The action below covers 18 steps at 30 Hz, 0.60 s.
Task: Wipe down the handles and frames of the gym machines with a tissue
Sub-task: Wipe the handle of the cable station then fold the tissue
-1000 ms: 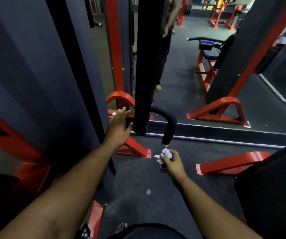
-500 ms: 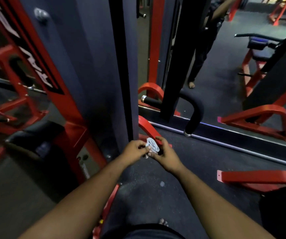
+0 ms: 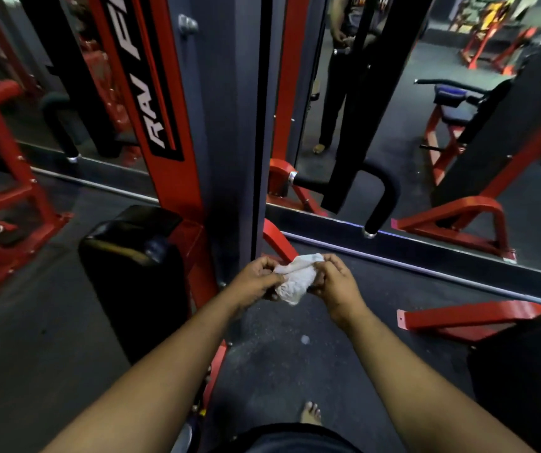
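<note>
A crumpled white tissue (image 3: 296,277) is stretched between both hands in front of me, above the dark floor. My left hand (image 3: 256,281) pinches its left side and my right hand (image 3: 336,282) pinches its right side. Just beyond them rises the machine's grey upright frame (image 3: 226,125) with a red post (image 3: 161,125) bearing white lettering. A black curved handle (image 3: 381,197) with a chrome end hangs to the right, beside a black bar (image 3: 357,125). Neither hand touches the machine.
A black pad (image 3: 132,266) sits low on the left of the frame. A wall mirror (image 3: 425,142) behind shows red machines and a standing person. Red base feet (image 3: 468,317) lie on the floor at right. My bare foot (image 3: 310,413) is below.
My left hand has let go of the black handle and joined the right hand on the tissue. The view has swung left and the tissue is being spread wider.
</note>
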### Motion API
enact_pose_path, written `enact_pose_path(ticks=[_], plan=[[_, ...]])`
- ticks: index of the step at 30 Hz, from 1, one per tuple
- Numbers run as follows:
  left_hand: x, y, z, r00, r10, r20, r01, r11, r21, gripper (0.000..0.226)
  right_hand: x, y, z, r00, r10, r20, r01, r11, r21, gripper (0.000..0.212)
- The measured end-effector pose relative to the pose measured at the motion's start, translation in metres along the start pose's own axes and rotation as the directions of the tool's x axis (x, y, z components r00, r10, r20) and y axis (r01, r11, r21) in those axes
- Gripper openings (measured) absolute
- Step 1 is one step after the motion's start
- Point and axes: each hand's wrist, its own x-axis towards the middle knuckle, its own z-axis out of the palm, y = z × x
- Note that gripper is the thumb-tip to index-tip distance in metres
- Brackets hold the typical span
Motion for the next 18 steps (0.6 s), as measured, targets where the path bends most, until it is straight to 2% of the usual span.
enact_pose_path(ticks=[2,6,8,10,12,14,15,18], plan=[[-0.01,0.003,-0.002,0.995,-0.026,0.099,0.021,0.998,0.057,0.026,-0.007,0.0,0.007,0.999,-0.024,-0.032,0.024,1.0,-0.014,0.016],[-0.024,0.012,-0.004,0.965,-0.074,0.254,0.006,0.966,0.258,0.032,-0.013,-0.007,0.01,0.97,-0.237,-0.051,0.217,0.944,-0.25,0.008],[-0.027,0.018,-0.002,0.961,-0.037,0.275,-0.019,0.98,0.198,0.038,-0.013,-0.014,0.007,0.971,-0.238,-0.012,0.224,0.929,-0.295,0.011],[-0.032,0.028,0.008,0.956,-0.002,0.294,-0.027,0.995,0.095,0.044,-0.011,-0.022,0.004,0.979,-0.182,0.092,0.203,0.921,-0.334,0.017],[-0.03,0.032,0.021,0.965,-0.021,0.262,-0.004,0.996,0.093,0.041,-0.01,-0.03,-0.001,0.977,-0.13,0.17,0.186,0.908,-0.376,0.026],[-0.027,0.037,0.032,0.985,0.008,0.171,-0.022,0.996,0.082,0.027,-0.007,-0.039,-0.009,0.982,-0.098,0.164,0.149,0.931,-0.333,0.025],[-0.025,0.04,0.038,0.993,0.025,0.111,-0.029,0.999,0.03,0.023,-0.006,-0.043,-0.017,0.986,-0.074,0.152,0.118,0.945,-0.306,0.027],[-0.023,0.049,0.047,0.999,0.021,-0.031,-0.026,0.985,-0.172,0.021,-0.007,-0.049,-0.038,0.981,0.035,0.193,0.028,0.949,-0.313,0.052]])
